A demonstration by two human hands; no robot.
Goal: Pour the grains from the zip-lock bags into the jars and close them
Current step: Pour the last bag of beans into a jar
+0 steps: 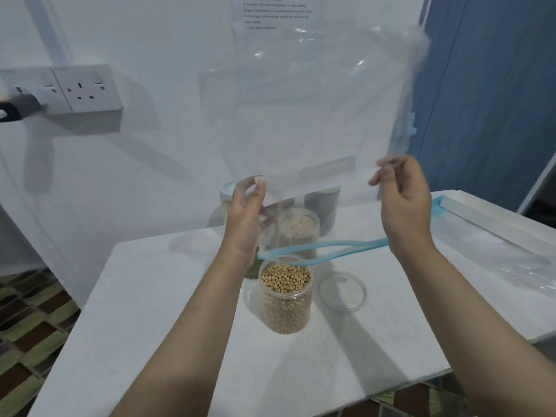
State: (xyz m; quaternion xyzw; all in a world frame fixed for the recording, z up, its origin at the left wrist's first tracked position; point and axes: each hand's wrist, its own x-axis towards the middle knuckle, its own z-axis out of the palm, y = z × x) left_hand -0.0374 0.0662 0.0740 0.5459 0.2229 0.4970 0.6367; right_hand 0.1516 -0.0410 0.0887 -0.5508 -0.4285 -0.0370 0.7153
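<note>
A large clear zip-lock bag (307, 115) is held upside down, its blue zip mouth (325, 251) hanging open just above an uncovered clear jar (285, 299) full of tan round grains. The bag looks empty. My left hand (246, 218) pinches the bag's left side and my right hand (403, 203) pinches its right side, both above the mouth. The jar's clear lid (343, 291) lies flat on the white table (156, 326) just right of the jar.
Behind the bag stand a second open jar of pale grains (299, 228), a jar with a white lid (227, 197) and a dark jar (325, 203). Another zip-lock bag (505, 251) lies flat at the right. A wall socket (87, 88) is at the left.
</note>
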